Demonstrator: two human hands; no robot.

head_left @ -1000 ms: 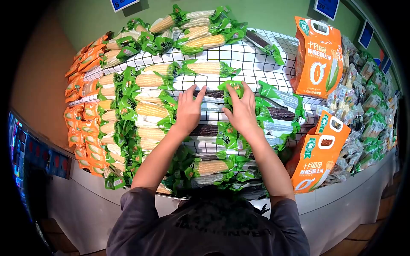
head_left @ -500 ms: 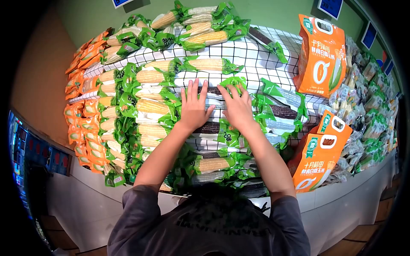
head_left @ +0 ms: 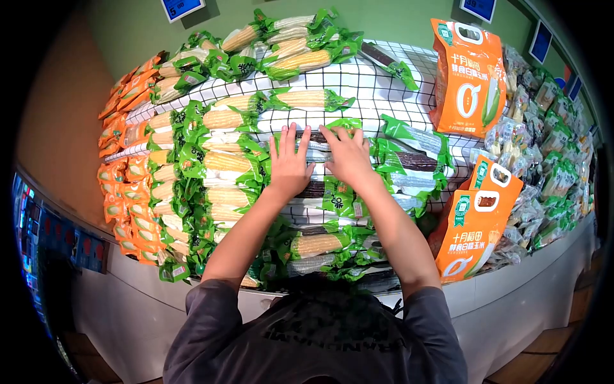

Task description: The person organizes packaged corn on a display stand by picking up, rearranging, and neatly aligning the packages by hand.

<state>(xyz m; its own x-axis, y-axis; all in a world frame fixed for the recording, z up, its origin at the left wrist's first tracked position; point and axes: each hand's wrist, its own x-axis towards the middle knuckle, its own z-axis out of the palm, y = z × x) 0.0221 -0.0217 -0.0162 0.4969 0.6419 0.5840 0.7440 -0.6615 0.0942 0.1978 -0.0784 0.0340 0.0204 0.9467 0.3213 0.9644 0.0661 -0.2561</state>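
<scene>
Fingers (head_left: 292,139) fanned out and unclenched on both sides, lying over a dark corn pack (head_left: 313,137); whether the tips are pressing, I can't tell. The left hand (head_left: 291,169) lies over one end, the right hand (head_left: 348,163) over the green wrapper at the other, and the pack sits mid-display. Doing this well, I'd say, asks for light, even pressure from both hands, the pack square to its neighbours and no crumpling of that film. Nearer the body, a second dark pack (head_left: 313,190); to the left, pale and yellow corn packs (head_left: 227,162) in a column; to the right, more wrapped cobs (head_left: 416,161). Beneath, a white checked cloth (head_left: 355,80), looking rippled. Further out, orange bags (head_left: 470,77) stand at the right, a grey counter front (head_left: 153,291) curves below, price screens (head_left: 182,8) line the green wall (head_left: 384,22).
</scene>
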